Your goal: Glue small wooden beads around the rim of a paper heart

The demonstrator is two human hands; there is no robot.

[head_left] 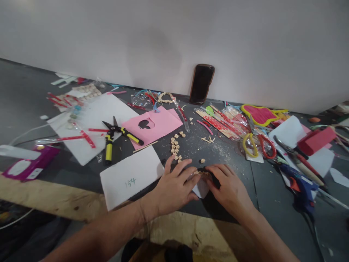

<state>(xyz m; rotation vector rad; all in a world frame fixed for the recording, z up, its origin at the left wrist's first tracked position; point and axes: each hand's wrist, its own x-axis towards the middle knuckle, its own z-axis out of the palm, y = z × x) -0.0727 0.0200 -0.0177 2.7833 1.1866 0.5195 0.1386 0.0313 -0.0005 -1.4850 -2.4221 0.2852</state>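
At the dark table's near edge, my left hand (176, 185) has its fingers apart, the fingertips at the left side of a small white piece (202, 187) topped with tiny pale bits. My right hand (227, 183) is closed on the right side of that same piece, thumb below and fingers above. Just beyond my left fingertips runs a curved row of pale beaded clusters (175, 145). A single cluster (202, 161) lies beyond the gap between my hands. What lies under my fingers is partly hidden.
Yellow-black pliers (108, 145) and a white card (132, 178) marked 154 are on the left. Pink paper (163, 122) lies further back. A phone (201, 83) leans on the wall. Scissors (267, 146), straws and a blue glue gun (297, 187) are on the right.
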